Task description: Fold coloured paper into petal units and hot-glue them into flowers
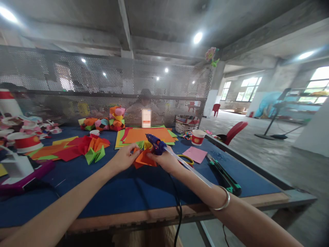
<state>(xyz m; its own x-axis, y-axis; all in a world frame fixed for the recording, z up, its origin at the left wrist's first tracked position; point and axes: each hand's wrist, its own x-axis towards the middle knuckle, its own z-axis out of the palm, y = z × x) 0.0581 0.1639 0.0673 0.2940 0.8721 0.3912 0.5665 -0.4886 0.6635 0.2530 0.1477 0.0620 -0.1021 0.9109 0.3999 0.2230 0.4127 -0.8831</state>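
Note:
My left hand (124,158) pinches the left side of a folded paper piece (144,158) in orange, with green and yellow folds behind it. In my right hand (166,160) is a blue hot glue gun (155,144), its nozzle pointing up and to the left above the paper. A long clear glue stick (190,167) runs out of its back along my forearm. The right thumb or fingers also touch the orange paper; the exact grip is partly hidden. A stack of coloured paper sheets (147,134) lies just beyond my hands.
Folded paper pieces (95,149) lie left, near a purple power strip (38,176) with a white plug. To the right are yellow-handled scissors (186,159), a pink sheet (194,154), a paper cup (198,137) and a green-black cutter (223,174). A mesh screen (102,82) stands behind.

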